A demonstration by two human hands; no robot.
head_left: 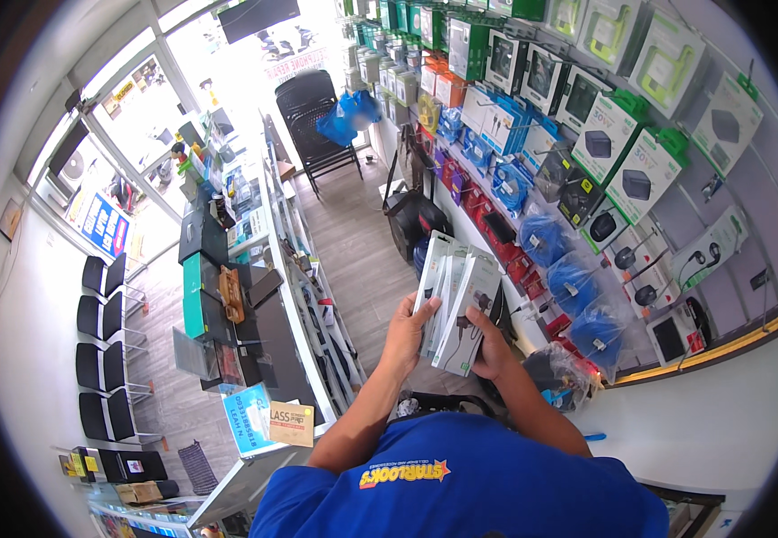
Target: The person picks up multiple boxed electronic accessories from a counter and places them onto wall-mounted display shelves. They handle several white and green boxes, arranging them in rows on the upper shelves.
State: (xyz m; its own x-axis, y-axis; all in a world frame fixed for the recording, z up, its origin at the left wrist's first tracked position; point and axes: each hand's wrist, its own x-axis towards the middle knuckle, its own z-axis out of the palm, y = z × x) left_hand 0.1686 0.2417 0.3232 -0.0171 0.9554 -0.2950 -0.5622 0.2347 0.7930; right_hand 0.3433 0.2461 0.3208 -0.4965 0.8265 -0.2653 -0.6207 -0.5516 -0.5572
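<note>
Several slim white charger boxes [467, 309] are held upright together in front of my chest, fanned slightly apart. The front one shows a picture of a dark plug and cable. My left hand [407, 332] grips the left side of the bundle, its thumb across the box edges. On the right, my right hand [491, 344] is closed around the front box, with the thumb on its printed face. The fingers behind the boxes are mostly hidden. Beyond the boxes, a black bag [414, 222] rests against the wall display.
Hooks on the right wall carry packaged accessories, including green-white boxes [643, 177] and blue round packs [573, 285]. A long glass counter [295, 336] runs along my left. Farther off are a black folding chair [310, 115] and a row of black chairs [102, 318].
</note>
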